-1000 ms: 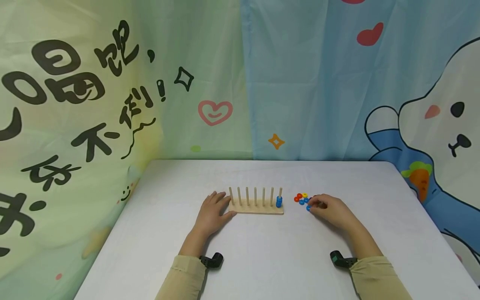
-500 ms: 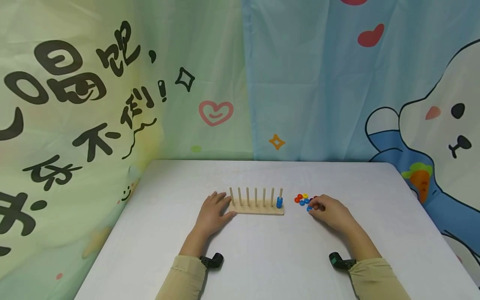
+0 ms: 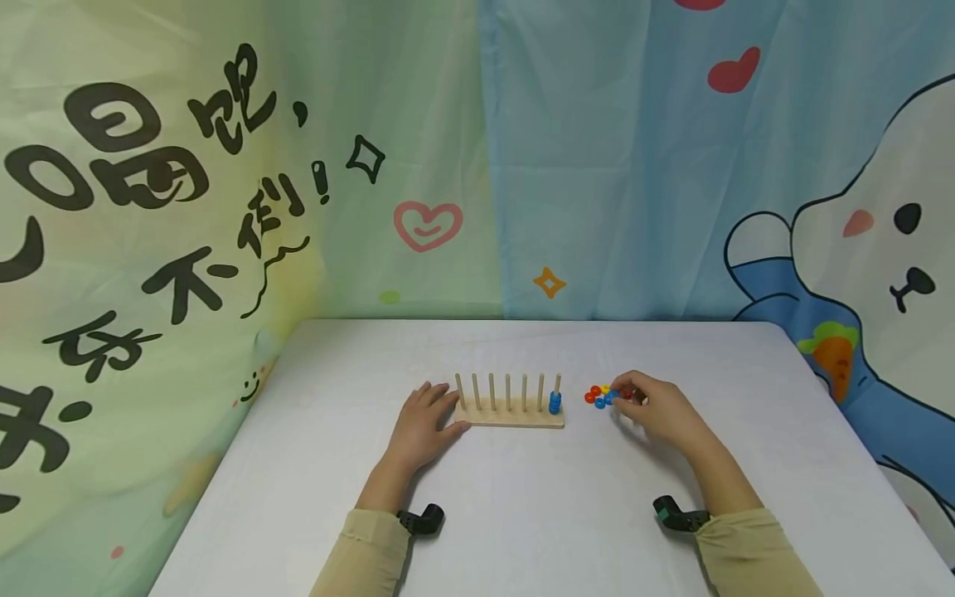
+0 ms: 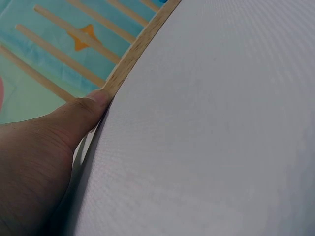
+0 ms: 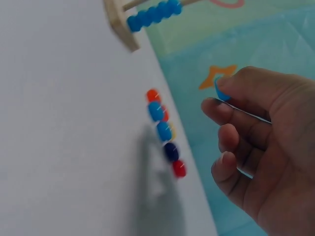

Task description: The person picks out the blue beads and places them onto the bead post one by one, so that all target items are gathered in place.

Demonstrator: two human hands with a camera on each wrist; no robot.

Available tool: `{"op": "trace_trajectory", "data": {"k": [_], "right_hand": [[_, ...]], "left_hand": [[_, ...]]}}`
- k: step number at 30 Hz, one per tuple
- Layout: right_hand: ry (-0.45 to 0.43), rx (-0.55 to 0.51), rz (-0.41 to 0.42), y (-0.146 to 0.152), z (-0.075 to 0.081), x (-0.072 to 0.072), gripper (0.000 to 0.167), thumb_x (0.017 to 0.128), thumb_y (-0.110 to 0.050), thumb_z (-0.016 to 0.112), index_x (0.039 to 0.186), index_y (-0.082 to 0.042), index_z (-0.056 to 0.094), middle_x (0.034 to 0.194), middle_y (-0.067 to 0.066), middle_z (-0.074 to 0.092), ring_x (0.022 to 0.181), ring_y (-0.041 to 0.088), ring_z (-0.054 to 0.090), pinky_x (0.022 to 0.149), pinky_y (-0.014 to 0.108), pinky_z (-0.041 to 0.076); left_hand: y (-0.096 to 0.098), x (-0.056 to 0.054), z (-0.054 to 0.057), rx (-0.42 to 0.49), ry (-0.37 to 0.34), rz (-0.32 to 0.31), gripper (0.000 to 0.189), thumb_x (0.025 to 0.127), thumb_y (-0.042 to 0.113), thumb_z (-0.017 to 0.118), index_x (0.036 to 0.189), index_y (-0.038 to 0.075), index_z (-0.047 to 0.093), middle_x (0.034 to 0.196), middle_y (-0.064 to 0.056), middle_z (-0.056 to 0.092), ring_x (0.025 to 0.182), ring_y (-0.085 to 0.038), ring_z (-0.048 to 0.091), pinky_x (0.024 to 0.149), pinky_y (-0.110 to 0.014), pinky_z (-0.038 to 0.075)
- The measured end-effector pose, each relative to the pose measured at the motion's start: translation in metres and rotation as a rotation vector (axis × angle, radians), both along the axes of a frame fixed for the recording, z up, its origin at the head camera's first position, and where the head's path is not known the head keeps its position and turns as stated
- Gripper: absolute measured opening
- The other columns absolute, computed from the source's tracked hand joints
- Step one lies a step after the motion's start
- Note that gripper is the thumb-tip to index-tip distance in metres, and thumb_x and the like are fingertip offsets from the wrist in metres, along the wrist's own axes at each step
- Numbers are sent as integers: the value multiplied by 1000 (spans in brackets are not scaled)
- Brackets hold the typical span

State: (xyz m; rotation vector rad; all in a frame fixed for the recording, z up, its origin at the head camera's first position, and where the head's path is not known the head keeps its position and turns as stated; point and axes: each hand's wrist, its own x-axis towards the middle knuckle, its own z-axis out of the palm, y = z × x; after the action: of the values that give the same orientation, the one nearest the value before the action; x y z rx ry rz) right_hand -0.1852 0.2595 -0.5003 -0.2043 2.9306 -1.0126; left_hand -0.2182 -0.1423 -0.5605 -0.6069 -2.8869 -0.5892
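Observation:
A wooden peg board (image 3: 511, 417) with a row of several upright pegs stands mid-table. Several blue beads (image 3: 555, 403) are stacked on its rightmost peg. My left hand (image 3: 421, 427) grips the board's left end, its thumb (image 4: 93, 101) against the front edge of the base. To the right of the board, my right hand (image 3: 660, 408) pinches a blue bead (image 5: 221, 91) between thumb and index finger, raised over the table. Loose beads (image 5: 156, 112) in red, orange, blue, yellow and dark blue lie beside that hand; its fingers hide part of them in the head view.
The white table (image 3: 522, 514) ends at a back edge against a printed curtain (image 3: 597, 166). A dark wrist camera (image 3: 423, 519) sits on the left wrist, and another wrist camera (image 3: 679, 516) on the right.
My right hand has picked up a blue bead from the front of the loose group and lifted it up off the table. The left hand stays at the board.

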Motion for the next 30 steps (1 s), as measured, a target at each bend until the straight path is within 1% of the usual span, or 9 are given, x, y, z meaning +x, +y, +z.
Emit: {"op": "trace_trajectory", "data": {"k": [2, 6, 9, 15, 18, 21, 25, 30], "right_hand": [[21, -12, 7, -3, 6, -1, 22, 95, -21, 67, 116, -15, 64, 90, 3, 63, 78, 18, 53, 58, 26, 45], [56, -26, 20, -11, 18, -3, 21, 95, -20, 66, 116, -17, 65, 93, 1, 65, 84, 18, 55, 61, 26, 47], [59, -42, 24, -18, 27, -5, 22, 95, -20, 67, 117, -18, 65, 92, 1, 64, 86, 19, 56, 63, 26, 49], [46, -95, 47, -34, 41, -9, 23, 95, -22, 67, 118, -18, 64, 93, 1, 63, 85, 20, 56, 68, 27, 52], [39, -113, 64, -41, 45, -12, 23, 95, -22, 67, 117, -18, 64, 93, 1, 63, 86, 20, 56, 70, 27, 53], [37, -125, 87, -48, 48, -14, 23, 95, -23, 67, 118, -18, 65, 93, 1, 63, 85, 20, 56, 68, 28, 52], [36, -145, 123, -54, 49, -18, 22, 96, -23, 66, 117, -18, 66, 92, 2, 63, 81, 19, 58, 63, 29, 52], [-5, -185, 139, -61, 47, -22, 20, 97, -27, 65, 115, -21, 66, 90, 3, 62, 71, 21, 60, 57, 31, 52]], "left_hand": [[0, -1, -1, 2, -1, 2, 60, 91, 54, 64, 140, 20, 57, 147, -9, 52, 144, -37, 37, 122, -53, 26], [0, -1, -3, 8, 7, 2, 60, 91, 54, 64, 140, 20, 57, 147, -9, 52, 144, -37, 37, 122, -54, 25], [0, -1, -3, 7, 13, 1, 59, 91, 53, 64, 139, 20, 57, 147, -9, 52, 144, -38, 37, 122, -54, 26], [0, -1, -3, 3, -1, 5, 60, 91, 55, 63, 140, 21, 56, 148, -8, 51, 145, -36, 36, 123, -52, 25], [0, -1, -3, 3, -6, 3, 61, 91, 55, 64, 140, 20, 56, 147, -8, 52, 144, -37, 37, 123, -53, 26], [0, -1, -3, 1, -11, 3, 61, 90, 55, 64, 140, 20, 56, 148, -9, 51, 145, -37, 37, 122, -53, 26], [0, -1, -3, 8, -14, 5, 61, 91, 55, 63, 141, 21, 56, 148, -8, 51, 145, -36, 36, 123, -53, 24], [0, -1, -3, 12, -10, 7, 60, 91, 55, 63, 141, 21, 56, 148, -8, 51, 146, -36, 35, 123, -52, 24]]}}
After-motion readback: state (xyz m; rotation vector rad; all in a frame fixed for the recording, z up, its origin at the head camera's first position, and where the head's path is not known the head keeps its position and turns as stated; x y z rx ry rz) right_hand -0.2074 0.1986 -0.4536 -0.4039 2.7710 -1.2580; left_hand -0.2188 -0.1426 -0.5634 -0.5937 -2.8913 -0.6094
